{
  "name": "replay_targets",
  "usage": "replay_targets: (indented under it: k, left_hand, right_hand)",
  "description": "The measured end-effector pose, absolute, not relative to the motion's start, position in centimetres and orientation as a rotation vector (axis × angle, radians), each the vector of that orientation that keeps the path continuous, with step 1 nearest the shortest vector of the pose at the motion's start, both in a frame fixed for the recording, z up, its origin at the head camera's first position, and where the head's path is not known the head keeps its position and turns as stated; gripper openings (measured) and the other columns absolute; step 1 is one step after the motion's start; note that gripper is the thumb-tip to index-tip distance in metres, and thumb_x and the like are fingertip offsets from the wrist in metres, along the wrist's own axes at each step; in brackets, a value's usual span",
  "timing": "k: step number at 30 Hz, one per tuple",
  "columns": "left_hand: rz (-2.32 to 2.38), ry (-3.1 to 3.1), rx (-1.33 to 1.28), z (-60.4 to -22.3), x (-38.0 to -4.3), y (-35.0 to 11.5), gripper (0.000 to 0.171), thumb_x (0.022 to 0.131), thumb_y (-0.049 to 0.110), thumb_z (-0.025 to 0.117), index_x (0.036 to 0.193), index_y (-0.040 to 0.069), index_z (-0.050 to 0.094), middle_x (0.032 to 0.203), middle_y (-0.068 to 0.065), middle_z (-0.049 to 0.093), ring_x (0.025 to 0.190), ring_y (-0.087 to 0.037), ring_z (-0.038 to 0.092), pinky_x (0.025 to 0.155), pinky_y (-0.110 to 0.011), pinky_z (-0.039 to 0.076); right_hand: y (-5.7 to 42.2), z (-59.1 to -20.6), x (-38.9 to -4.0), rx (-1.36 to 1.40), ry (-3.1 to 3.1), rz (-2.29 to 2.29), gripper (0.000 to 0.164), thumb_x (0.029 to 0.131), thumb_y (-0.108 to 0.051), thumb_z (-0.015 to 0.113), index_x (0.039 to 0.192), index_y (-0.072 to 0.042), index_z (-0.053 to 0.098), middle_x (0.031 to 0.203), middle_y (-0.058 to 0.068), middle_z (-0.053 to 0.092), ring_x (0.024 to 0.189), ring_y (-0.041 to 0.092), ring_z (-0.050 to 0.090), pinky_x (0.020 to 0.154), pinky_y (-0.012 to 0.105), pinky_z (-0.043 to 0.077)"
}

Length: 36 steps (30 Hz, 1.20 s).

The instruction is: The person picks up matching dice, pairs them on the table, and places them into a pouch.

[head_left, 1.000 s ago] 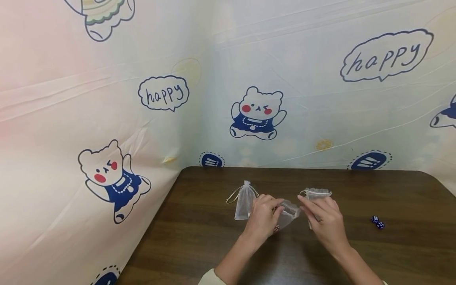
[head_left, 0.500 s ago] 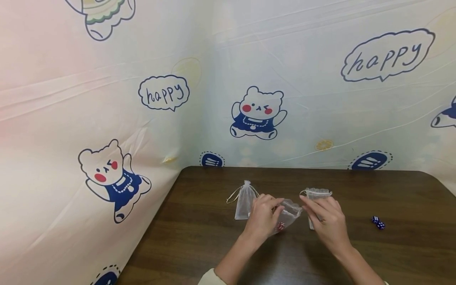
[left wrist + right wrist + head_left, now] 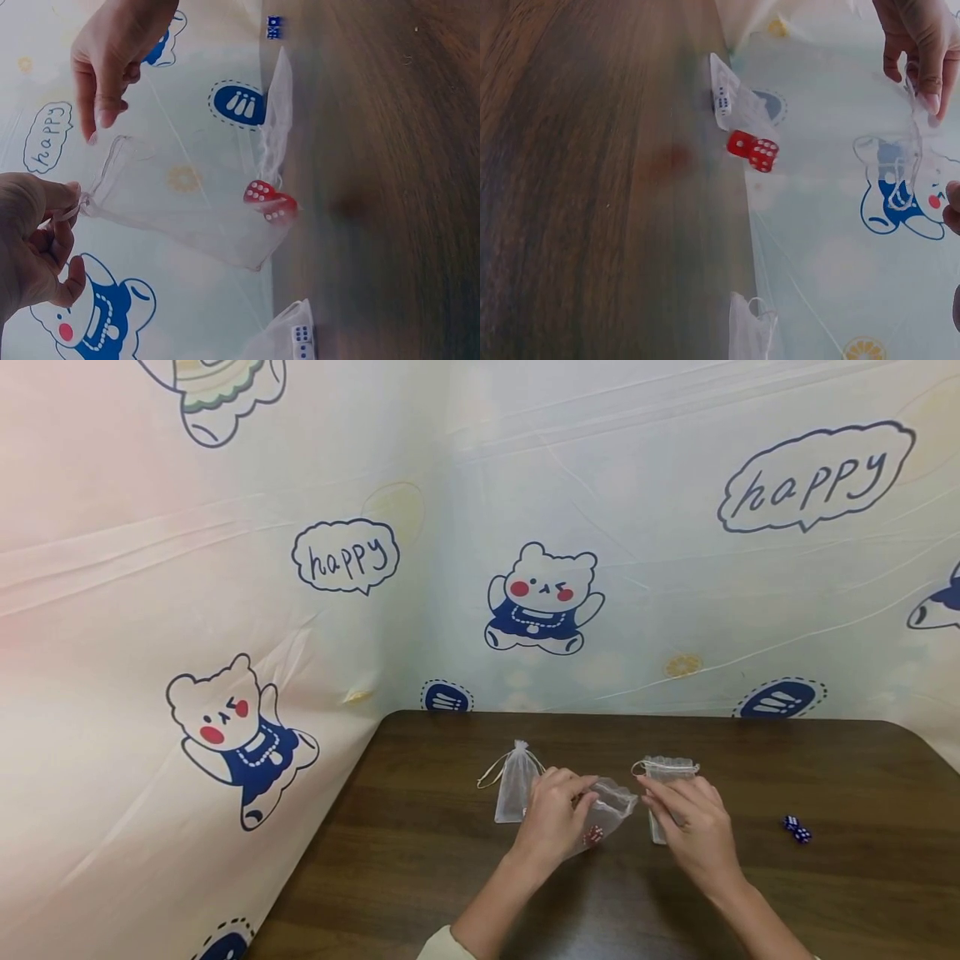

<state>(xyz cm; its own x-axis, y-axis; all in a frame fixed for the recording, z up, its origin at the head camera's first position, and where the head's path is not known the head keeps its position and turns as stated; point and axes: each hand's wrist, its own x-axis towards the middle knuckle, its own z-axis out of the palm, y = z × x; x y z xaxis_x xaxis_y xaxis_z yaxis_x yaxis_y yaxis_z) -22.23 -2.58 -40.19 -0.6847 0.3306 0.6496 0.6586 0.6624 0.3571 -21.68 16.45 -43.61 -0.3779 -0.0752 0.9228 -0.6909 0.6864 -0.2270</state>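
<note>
Far to your left and on behind the desk [image 3: 360,877] runs a pale cloth [image 3: 247,585] printed with bears and "happy" bubbles. The left bag [image 3: 516,793], sheer and white, lies on the desk with its neck gathered and its cord [image 3: 491,772] looping out to the left; the left wrist view shows white dice [image 3: 302,342] with blue spots at its bottom. Just in front of it is your left hand [image 3: 553,817], a pale sleeve [image 3: 444,945] at its wrist; thumb and fingers are closed together in a pinch on the rim of the held bag [image 3: 613,808], by its cord. That sheer bag slants down from your grip, its mouth spread toward your right, and two red dice [image 3: 593,836] sit low inside, side by side; you cannot tell whether its bottom touches the desk. Your right hand [image 3: 696,822] is just beside that mouth, not touching it, with thumb and forefinger stretched forward, a little apart and holding nothing. Beyond that hand and partly hidden by it, the right bag [image 3: 671,767] lies on the desk, ruffled rim away from you. Farther right, well apart from the bags, two blue dice [image 3: 797,829] touch each other on the desk.
</note>
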Motion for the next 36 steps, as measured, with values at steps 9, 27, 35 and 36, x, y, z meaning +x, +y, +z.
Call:
replay_targets:
  k: [9,27,35,36]
  left_hand:
    - [-0.809,-2.31,-0.774,-39.9,-22.3,-2.2,0.019,0.077,0.011,0.074,0.096,0.008,0.073,0.08,0.004,0.064,0.075,-0.007,0.054,0.076,-0.026,0.04]
    - [-0.818,-2.362,-0.792,-40.0,-21.9,-2.4,0.02,0.079,0.014,0.072,0.098,0.009,0.073,0.083,0.004,0.066,0.076,-0.006,0.055,0.075,-0.024,0.041]
    - [-0.806,-2.388,-0.863,-40.1,-22.2,-2.8,0.027,0.077,0.015,0.073,0.102,0.008,0.071,0.078,0.005,0.065,0.072,-0.006,0.055,0.078,-0.027,0.043]
    - [-0.81,-2.384,-0.873,-40.2,-22.3,-2.8,0.028,0.076,0.015,0.073,0.103,0.008,0.07,0.076,0.006,0.064,0.071,-0.005,0.054,0.078,-0.027,0.043]
  right_hand:
    - [17.1,-44.0,-21.2,0.551,-2.164,0.678,0.027,0.075,-0.013,0.075,0.102,-0.009,0.07,0.069,-0.008,0.06,0.068,0.01,0.042,0.062,0.032,0.031]
    - [17.1,-44.3,-21.5,0.502,-2.204,0.654,0.016,0.064,-0.002,0.078,0.077,-0.009,0.072,0.074,-0.003,0.065,0.071,0.014,0.046,0.059,0.031,0.029]
    - [17.9,-43.6,-21.6,0.396,-2.147,0.667,0.017,0.064,0.005,0.077,0.076,-0.006,0.071,0.071,0.003,0.064,0.066,0.018,0.044,0.062,0.036,0.03]
    - [18.0,-43.5,-21.6,0.383,-2.141,0.672,0.017,0.065,0.006,0.077,0.076,-0.006,0.071,0.071,0.003,0.064,0.066,0.018,0.044,0.062,0.036,0.03]
